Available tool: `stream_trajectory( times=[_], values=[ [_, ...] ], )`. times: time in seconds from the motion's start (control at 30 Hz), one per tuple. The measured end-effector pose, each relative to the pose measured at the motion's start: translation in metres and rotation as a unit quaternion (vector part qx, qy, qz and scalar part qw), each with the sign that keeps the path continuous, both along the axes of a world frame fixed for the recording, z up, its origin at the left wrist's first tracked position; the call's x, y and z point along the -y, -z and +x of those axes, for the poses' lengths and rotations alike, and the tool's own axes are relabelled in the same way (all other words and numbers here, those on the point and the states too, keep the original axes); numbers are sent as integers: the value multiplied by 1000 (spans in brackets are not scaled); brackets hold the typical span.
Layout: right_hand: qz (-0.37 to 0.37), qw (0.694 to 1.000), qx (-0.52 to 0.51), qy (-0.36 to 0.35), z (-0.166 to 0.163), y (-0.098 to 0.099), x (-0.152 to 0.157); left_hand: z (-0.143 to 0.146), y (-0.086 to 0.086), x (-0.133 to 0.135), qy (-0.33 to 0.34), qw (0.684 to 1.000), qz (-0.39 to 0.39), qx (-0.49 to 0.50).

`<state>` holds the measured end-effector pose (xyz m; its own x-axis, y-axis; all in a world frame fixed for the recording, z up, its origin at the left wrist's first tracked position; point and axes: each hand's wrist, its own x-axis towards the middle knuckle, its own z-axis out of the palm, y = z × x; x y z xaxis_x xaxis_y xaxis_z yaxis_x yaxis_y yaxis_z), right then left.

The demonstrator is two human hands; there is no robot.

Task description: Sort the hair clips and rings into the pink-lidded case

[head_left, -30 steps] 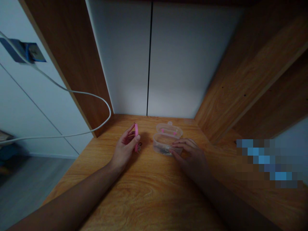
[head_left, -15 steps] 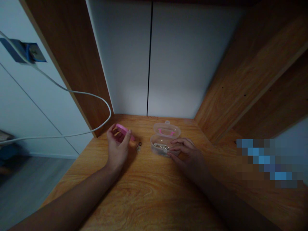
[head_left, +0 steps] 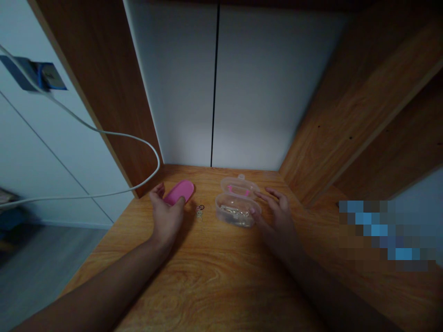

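Note:
My left hand point(head_left: 166, 216) grips a pink oval lid or shallow tray point(head_left: 182, 190) at its left end. The thumb rests along the near edge, and the fingers curl at the far left side. A clear plastic oval case point(head_left: 232, 216) stands to the right with its hinged lid point(head_left: 238, 186) tipped back; the lid has a pink outline. Metal pieces point(head_left: 235, 210), too small to name, lie inside the case. At the case's right end is my right hand point(head_left: 278, 219), fingers spread, with the thumb at the rim. Several small rings point(head_left: 200, 212) lie between the two hands.
The wooden tabletop point(head_left: 200, 276) meets white panels point(head_left: 249, 92) at the back. A wooden upright point(head_left: 104, 83) borders the left side, with a white cable point(head_left: 121, 133) looping past it. Slanted wooden boards point(head_left: 332, 106) close the right side.
The pink piece has turned from tilted on edge to flatter, its broad face now showing. My right hand has drawn back right from inside the case, and its fingers have spread.

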<state>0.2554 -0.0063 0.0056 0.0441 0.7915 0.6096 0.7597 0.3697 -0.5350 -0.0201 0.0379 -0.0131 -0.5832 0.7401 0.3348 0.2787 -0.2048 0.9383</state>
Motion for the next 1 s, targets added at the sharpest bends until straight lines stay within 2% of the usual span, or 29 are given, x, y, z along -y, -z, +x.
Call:
stream_trajectory(
  times=[0.1,0.17,0.27,0.4,0.53,0.63,0.77,1.0],
  values=[
    [-60,998,-15,20,2,7,-3,0,-2,3,0,1000,-4,-18],
    [-106,994,-27,2,3,10,-5,0,-5,6,3,999,-2,-48],
    [-145,987,-46,-47,3,11,-5,3,-11,13,74,988,19,-132],
    [-143,986,-45,-72,2,10,-4,11,-12,23,200,934,29,-294],
    [-140,985,-31,-95,1,8,-3,17,-10,32,276,881,-1,-385],
    [-135,984,-32,-114,-1,6,-2,18,-10,34,299,864,-16,-405],
    [-148,978,-64,-131,-3,3,1,17,-11,32,308,864,-14,-397],
    [-164,941,-232,-184,-7,1,4,18,-14,34,337,864,15,-373]
  ],
)
